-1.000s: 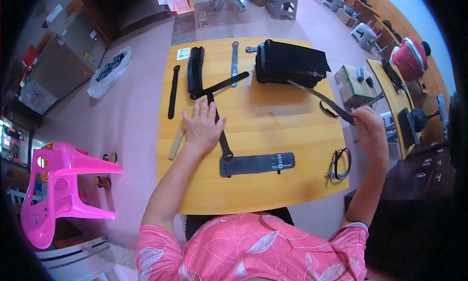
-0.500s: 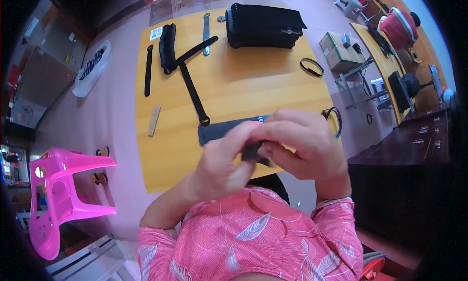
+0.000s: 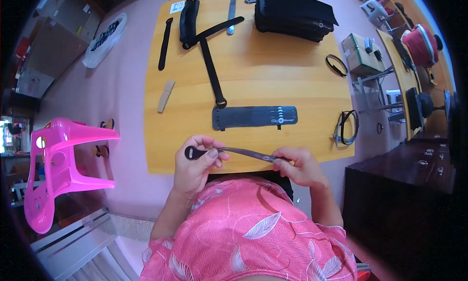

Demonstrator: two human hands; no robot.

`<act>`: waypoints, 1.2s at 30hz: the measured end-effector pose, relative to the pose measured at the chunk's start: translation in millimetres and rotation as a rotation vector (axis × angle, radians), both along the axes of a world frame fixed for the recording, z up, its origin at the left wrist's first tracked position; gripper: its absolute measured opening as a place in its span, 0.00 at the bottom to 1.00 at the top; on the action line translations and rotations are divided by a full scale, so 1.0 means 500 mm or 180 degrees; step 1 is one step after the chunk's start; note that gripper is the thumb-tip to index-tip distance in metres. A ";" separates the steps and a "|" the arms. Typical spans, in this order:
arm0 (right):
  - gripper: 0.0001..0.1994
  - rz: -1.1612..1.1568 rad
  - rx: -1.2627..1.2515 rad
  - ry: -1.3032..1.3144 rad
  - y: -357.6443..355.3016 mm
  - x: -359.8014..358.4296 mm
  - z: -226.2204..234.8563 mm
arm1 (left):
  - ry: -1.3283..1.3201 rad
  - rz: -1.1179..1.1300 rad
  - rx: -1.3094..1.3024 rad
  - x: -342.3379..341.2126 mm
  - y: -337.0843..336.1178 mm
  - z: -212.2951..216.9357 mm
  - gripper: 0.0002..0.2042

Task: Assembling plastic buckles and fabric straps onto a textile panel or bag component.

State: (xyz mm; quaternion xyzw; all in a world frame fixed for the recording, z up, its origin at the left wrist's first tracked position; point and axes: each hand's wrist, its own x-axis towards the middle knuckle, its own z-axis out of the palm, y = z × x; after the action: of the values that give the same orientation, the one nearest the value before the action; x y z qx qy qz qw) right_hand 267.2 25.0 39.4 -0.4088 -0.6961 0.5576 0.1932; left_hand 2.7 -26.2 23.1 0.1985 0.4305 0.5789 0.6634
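Evenly stretched between two bare hands, a narrow dark grey strap with a rounded, slotted black end (image 3: 246,153) hangs over the near edge of a yellow wooden table (image 3: 273,86), just in front of the person's pink, leaf-patterned shirt (image 3: 234,217). Its left part is pinched between the thumb and bent forefinger of the left hand (image 3: 195,166), and the slotted end pokes out beyond that grip to the left. At the other end, the right hand (image 3: 303,170) has thumb and fingertips closed on the strap, its remaining fingers curled underneath; how far the strap runs into that hand, I cannot tell. Directly beyond the hands lies a flat, dark grey rectangular panel with pale markings near its right end (image 3: 243,117). A long black strap with a ring-shaped end (image 3: 212,74) runs from the far side down to the panel's far edge. Farther left sit a long, folded black padded piece (image 3: 189,23), a black strap lying at a slant (image 3: 222,27), a separate straight black strap (image 3: 165,45) and, nearer, a small tan strip (image 3: 166,96). A slim silvery grey strip (image 3: 232,13) lies at the far side, left of a thick stack of black fabric pieces (image 3: 292,15). Along the right edge rest a black looped band (image 3: 337,65) and, nearer, a coil of black and grey bands (image 3: 347,128).
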 end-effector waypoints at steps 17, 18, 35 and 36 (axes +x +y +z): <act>0.04 -0.1398 -0.0914 0.0353 0.078 0.052 -0.055 | 0.1654 0.0171 -0.0301 -0.014 0.039 -0.063 0.06; 0.04 -0.1488 -0.0561 0.0317 0.080 0.054 -0.062 | 0.1695 0.0255 -0.0216 -0.010 0.042 -0.065 0.05; 0.07 -0.1696 -0.0402 -0.0774 0.120 0.060 -0.075 | 0.2300 0.0265 -0.0664 0.021 0.085 -0.081 0.04; 0.08 -0.1684 -0.0357 -0.0921 0.125 0.057 -0.075 | 0.2293 0.0326 -0.0689 0.022 0.088 -0.081 0.03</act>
State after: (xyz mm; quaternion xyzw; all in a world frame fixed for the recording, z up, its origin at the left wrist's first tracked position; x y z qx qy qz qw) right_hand 295.7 87.5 1.7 -0.6611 -0.5539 0.4616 0.2077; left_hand 13.9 17.7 -17.3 0.2963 0.7043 0.4556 0.4568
